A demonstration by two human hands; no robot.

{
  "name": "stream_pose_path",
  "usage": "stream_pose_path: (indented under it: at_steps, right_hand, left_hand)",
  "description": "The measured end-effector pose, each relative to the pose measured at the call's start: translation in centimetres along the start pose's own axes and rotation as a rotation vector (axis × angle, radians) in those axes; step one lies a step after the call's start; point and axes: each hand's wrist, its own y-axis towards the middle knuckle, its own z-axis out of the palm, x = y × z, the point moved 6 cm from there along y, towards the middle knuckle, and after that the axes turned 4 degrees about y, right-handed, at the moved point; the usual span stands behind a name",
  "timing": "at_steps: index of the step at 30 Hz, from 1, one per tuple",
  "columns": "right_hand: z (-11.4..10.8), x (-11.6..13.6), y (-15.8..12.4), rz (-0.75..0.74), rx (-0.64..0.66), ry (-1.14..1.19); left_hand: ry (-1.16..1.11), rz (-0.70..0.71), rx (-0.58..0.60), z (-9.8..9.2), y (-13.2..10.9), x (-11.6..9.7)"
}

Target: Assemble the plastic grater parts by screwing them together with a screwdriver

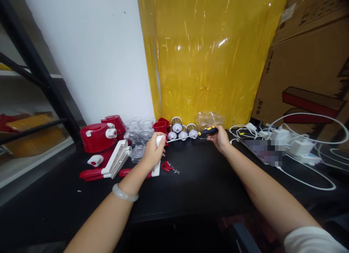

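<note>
My right hand (pixel 220 139) is closed around the black-and-yellow handle of a screwdriver (pixel 208 131). Its long thin shaft points left, with the tip at or close to a small white plastic part (pixel 160 139). My left hand (pixel 153 151) grips that white part between its fingers; much of the part is hidden. Below this hand, a white piece with a red grip (pixel 156 170) shows behind the wrist; I cannot tell whether it joins the held part. Small red pieces (pixel 167 166) and several screws (pixel 176 171) lie on the black table (pixel 196 195) just right of it.
Red housings (pixel 95 136), a white lever with red handle (pixel 117 160) and clear plastic cups (pixel 138 151) stand left. Metal drums with white ends (pixel 177 125) and clear parts (pixel 209 118) line the back. A tablet (pixel 253 149), white cables and chargers (pixel 301 147) occupy the right.
</note>
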Motion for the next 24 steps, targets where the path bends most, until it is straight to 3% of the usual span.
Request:
stream_pose_path:
  at_steps: [14,24]
  right_hand:
    - [-0.2,0.5,0.2,-0.188,0.039,-0.067]
    - [-0.2,1.2,-0.2,-0.245,-0.021,-0.187]
  left_hand:
    - [-0.006,0.002,-0.017,-0.1,0.0,-0.2]
    - [0.04,0.032,-0.016,-0.2,-0.1,-0.3]
